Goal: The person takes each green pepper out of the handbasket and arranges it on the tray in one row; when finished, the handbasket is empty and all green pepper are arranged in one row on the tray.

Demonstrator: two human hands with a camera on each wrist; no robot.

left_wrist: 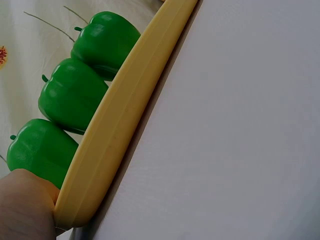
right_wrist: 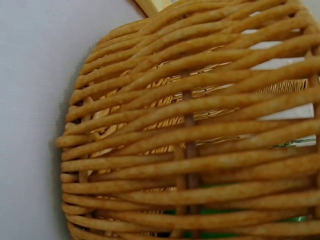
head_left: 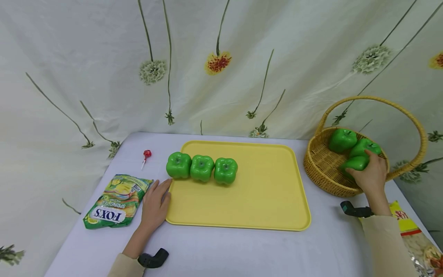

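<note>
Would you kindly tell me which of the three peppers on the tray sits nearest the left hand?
The leftmost pepper in the head view, just beyond the left hand; the other two sit farther right.

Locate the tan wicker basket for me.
In the head view, the tan wicker basket stands at the right, beside the yellow rectangular tray, with the right hand on a glossy green pepper inside it.

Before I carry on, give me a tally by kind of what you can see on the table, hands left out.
Green peppers: 6
Tray: 1
Basket: 1
Food bags: 2
Lollipop: 1
Total visible: 11
</note>
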